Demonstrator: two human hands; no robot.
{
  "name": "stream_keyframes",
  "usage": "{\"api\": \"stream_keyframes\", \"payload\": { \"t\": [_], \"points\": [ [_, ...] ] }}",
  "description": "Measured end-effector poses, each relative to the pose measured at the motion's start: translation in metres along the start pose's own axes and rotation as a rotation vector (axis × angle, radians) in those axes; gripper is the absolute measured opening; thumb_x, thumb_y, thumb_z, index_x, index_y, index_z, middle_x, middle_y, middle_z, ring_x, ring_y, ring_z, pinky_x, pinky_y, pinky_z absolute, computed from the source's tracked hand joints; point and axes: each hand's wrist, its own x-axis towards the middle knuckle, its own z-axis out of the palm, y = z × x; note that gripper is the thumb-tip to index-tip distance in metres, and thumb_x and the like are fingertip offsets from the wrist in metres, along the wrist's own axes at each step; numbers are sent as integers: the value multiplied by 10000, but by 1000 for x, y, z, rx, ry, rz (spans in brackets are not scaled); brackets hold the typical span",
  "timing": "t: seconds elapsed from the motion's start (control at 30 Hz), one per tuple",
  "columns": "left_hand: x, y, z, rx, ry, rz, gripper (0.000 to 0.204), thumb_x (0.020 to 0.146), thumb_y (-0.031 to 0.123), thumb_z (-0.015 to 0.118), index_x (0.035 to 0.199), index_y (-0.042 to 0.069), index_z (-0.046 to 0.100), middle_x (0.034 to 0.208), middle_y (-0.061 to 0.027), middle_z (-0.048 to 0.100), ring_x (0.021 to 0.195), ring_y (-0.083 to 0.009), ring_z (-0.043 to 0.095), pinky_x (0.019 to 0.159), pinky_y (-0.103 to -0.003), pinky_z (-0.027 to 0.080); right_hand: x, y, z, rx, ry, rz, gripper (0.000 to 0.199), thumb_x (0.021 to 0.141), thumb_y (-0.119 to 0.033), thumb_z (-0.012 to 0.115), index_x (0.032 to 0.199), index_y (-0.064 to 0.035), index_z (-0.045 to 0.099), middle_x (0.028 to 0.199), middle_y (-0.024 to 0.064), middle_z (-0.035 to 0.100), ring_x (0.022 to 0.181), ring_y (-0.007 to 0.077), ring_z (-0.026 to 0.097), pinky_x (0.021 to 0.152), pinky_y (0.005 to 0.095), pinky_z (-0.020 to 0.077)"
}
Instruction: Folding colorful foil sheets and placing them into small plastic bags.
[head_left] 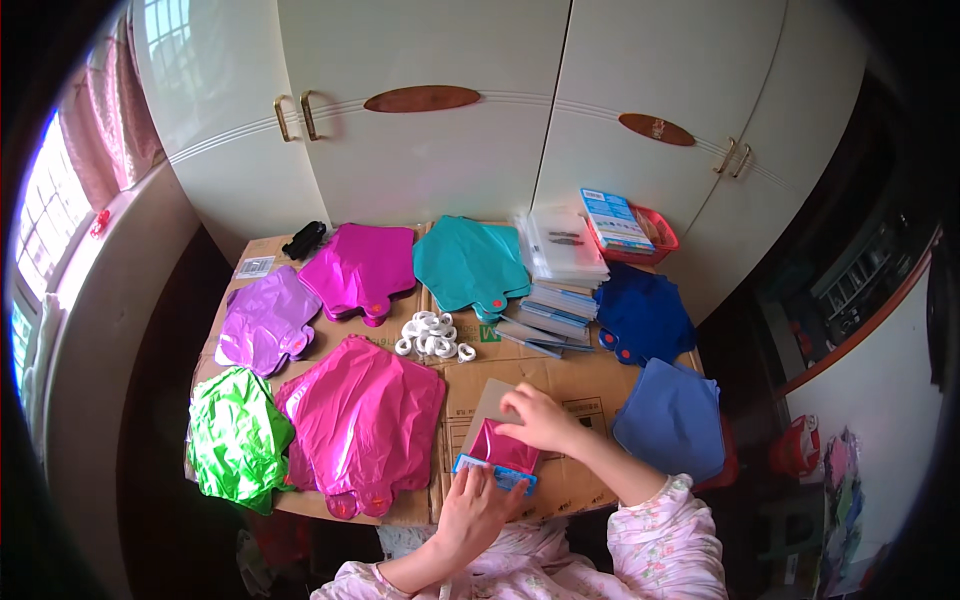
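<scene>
head view: a worktop (560, 375) covered with flattened brown cardboard fills the middle of the frame, in front of white cupboard doors (430, 150) across the top. at lower centre the left hand (478, 505) lies on the near end of a small flat packet (498, 455), a folded pink foil piece under a blue header card; its fingers are spread and press down on the blue edge. the right hand (540, 418) rests on the far end of the same packet, fingers curled loosely over the pink foil and over a grey card (488, 400) that lies just beyond it. both sleeves are pale pink with a flower print and come in from the lower edge.

left of the packet lies a large pink foil balloon stack (365, 420), and at the lower left a crumpled green foil balloon (238, 435) touches it. above these sit a purple foil balloon (265, 320) and a magenta foil balloon (362, 268). a teal foil balloon (470, 262) lies at upper centre, with a heap of white ribbon rolls (432, 335) just below it. right of centre stands a pile of clear and blue packets (558, 275), then a dark blue foil balloon (645, 312) and, lower right, a lighter blue foil stack (672, 418). a red basket (662, 235) holding a blue box sits at the upper right of the worktop.
</scene>
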Motion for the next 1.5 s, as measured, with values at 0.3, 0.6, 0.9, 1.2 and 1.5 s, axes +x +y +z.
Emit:
{"api": "stream_keyframes", "payload": {
  "t": [0.3, 0.6, 0.9, 1.2, 1.5],
  "points": [
    [15, -10, -11, 5, -44, 122, 410, 789, 190, 573, 1197, 183, 535, 1009, -162, 578, 916, -270, 553, 782, -399, 496, 22, 8, 42, -305, 306, -446, 443, 836, -174, 602, 1263, -124, 491, 1263, 89, 479, 1188, 282, 440, 989, 430, 346],
    [30, -26, -20, -105, -167, 149, 359, 760, 196, 585, 1100, 108, 513, 1187, -239, 553, 902, -263, 579, 699, -369, 530, 48, 11, 3, -412, 537, -540, 398, 776, -143, 627, 1160, -95, 538, 1176, 93, 523, 1086, 285, 504, 889, 433, 413],
    [37, -22, -18, -89, -191, 132, 313, 774, 168, 574, 1082, 135, 528, 1204, -263, 554, 874, -269, 606, 668, -371, 527, 128, 171, -135, -481, 188, 157, 544, 836, -137, 559, 1339, 0, 401, 1383, 211, 427, 1260, 338, 437, 1052, 401, 356],
    [36, -23, -15, -115, -154, 115, 294, 753, 188, 593, 1031, 116, 531, 1152, -240, 574, 827, -265, 596, 619, -362, 529, 137, 182, -134, -613, 274, 179, 180, 880, -196, 540, 971, -142, 685, 894, 128, 681, 834, 323, 651, 753, 444, 512],
    [35, -23, -15, -138, -137, 104, 288, 760, 182, 582, 1034, 114, 524, 1174, -244, 558, 847, -260, 581, 642, -360, 518, 133, 166, -141, -433, 462, 203, 142, 795, -262, 657, 833, -132, 702, 781, 119, 677, 755, 304, 656, 689, 415, 518]
  ]
}}
